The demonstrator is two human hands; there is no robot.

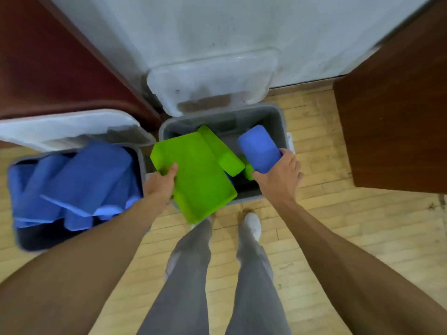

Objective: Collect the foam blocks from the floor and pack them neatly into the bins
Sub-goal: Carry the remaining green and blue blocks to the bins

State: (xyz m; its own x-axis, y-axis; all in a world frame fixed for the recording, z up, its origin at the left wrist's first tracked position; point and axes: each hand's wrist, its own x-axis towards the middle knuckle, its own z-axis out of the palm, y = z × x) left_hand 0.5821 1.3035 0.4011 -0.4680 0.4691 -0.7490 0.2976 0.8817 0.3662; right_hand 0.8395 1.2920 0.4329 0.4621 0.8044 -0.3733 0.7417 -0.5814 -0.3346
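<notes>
My left hand (161,183) grips the near-left edge of a large green foam block (196,175) held tilted over the front left of the grey bin (278,117). My right hand (280,174) holds a blue foam block (260,148) over the right side of the same bin. Inside that bin lie other green blocks (223,151), partly hidden. A second grey bin (31,240) on the left holds several blue foam blocks (82,180) piled loosely.
Each bin's white lid (212,78) stands open behind it, the left lid (70,128) too. Dark wooden furniture stands at the left (48,56) and right (396,117). A grey wall runs behind. My legs and a white shoe (252,224) stand on the wooden floor.
</notes>
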